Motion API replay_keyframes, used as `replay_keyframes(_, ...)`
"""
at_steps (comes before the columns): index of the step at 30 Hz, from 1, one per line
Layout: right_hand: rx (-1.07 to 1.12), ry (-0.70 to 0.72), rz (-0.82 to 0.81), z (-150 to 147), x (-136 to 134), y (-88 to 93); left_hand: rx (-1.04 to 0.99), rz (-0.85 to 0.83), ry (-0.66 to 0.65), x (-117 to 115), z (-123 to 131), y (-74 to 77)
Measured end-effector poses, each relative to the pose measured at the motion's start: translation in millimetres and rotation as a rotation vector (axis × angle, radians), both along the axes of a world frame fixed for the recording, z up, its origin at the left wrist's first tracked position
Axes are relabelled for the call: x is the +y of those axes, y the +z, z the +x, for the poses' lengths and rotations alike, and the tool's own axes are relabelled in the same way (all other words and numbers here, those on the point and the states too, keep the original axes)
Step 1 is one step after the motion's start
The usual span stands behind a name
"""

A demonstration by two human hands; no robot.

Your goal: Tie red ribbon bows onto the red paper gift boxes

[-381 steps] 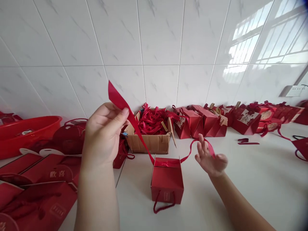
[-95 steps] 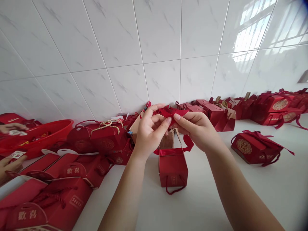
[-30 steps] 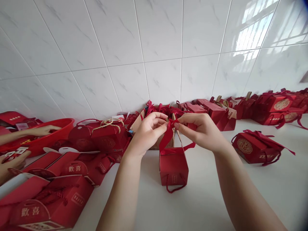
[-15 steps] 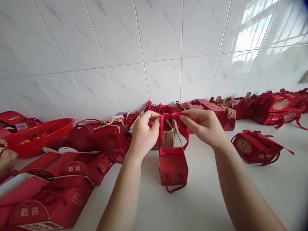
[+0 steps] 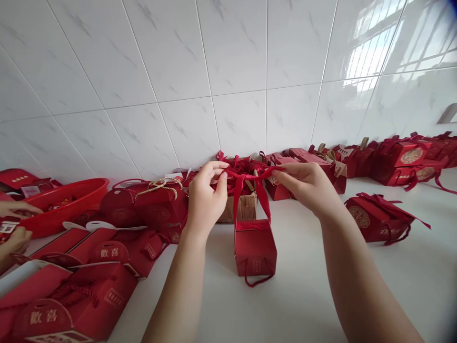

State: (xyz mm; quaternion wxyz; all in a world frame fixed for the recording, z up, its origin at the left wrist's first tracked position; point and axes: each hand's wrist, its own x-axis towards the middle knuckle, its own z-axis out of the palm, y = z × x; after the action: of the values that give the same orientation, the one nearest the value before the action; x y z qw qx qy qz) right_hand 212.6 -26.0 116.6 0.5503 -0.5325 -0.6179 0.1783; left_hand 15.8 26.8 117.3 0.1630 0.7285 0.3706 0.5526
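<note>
A small red gift box [image 5: 255, 248] stands on the white table in front of me, a dark red cord loop hanging on its near side. Out of its top rises a red ribbon [image 5: 263, 197], crossed in a knot above the box. My left hand [image 5: 210, 188] pinches one ribbon end between thumb and fingers. Stretching the other end to the right, my right hand [image 5: 302, 183] grips it the same way. Behind the knot is a cardboard box [image 5: 228, 212] filled with red ribbons.
Red gift boxes [image 5: 103, 295] lie along the left, beside a red plastic basin [image 5: 82, 195]. Another person's hands [image 5: 16, 233] work at the far left. A ribbon-tied red box [image 5: 382, 219] sits to the right. More boxes [image 5: 403, 159] line the tiled wall.
My hands have moved apart, drawing the ribbon from a loose loop into a crossed knot above the box. At the far left, the other person's hands have come further into view, holding a small packet.
</note>
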Motion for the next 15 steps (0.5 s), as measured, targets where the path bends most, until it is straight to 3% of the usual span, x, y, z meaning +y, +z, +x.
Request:
replay_keyframes(4, 0.269, 0.185, 0.055, -1.0, 5.5, -1.1, -0.2, -0.102, -0.124, 0.5, 2.2, 1.2)
replay_keyframes(9, 0.562, 0.573, 0.034, -4.7, 17.2, -6.0, -0.543, -0.392, -0.48, 0.9, 7.9, 3.8)
replay_keyframes(12, 0.682, 0.647, 0.009, -8.1, 22.5, -8.8, -0.659, -0.528, -0.634, 3.4, 10.3, 4.0)
replay_keyframes(15, 0.745, 0.655, 0.033, -10.3, 24.7, -9.3, -0.709, -0.571, -0.665, 7.2, 10.4, 2.9)
